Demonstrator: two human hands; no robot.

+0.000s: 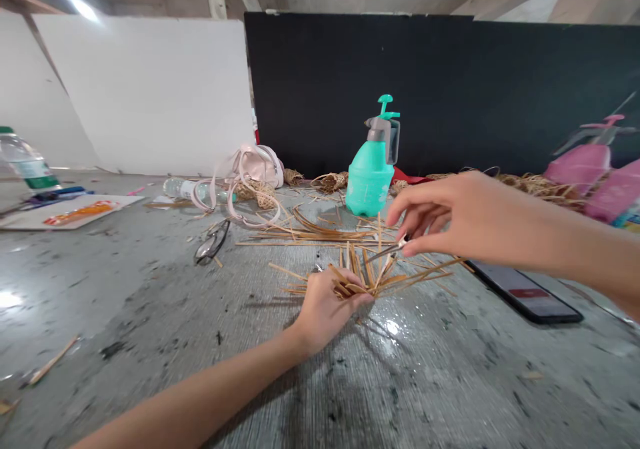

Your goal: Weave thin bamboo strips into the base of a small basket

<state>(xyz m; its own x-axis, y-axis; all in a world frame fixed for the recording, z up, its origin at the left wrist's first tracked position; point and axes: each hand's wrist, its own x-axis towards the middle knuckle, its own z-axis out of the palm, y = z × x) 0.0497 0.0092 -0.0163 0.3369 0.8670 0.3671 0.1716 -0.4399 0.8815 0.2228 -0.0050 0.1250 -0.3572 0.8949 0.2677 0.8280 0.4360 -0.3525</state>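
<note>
Low over the grey table (240, 382), my left hand (327, 306) grips a small woven piece of tan strips (353, 288), whose loose ends spread out to both sides and upward. Just above and to the right, my right hand (430, 216) pinches a thin pointed metal tool (387, 252). Its tip points down and left among the upright strips. Which kind of tool it is cannot be made out. The bottom of the woven piece is hidden by my left fingers.
Behind lie loose strips (320, 234) and a turquoise spray bottle (369, 179). Glasses (212, 244) and a pink bag (257, 166) are left of them. A phone (525, 292) lies right, under my right forearm. Pink sprayers (580, 167) stand far right, a water bottle (27, 162) far left.
</note>
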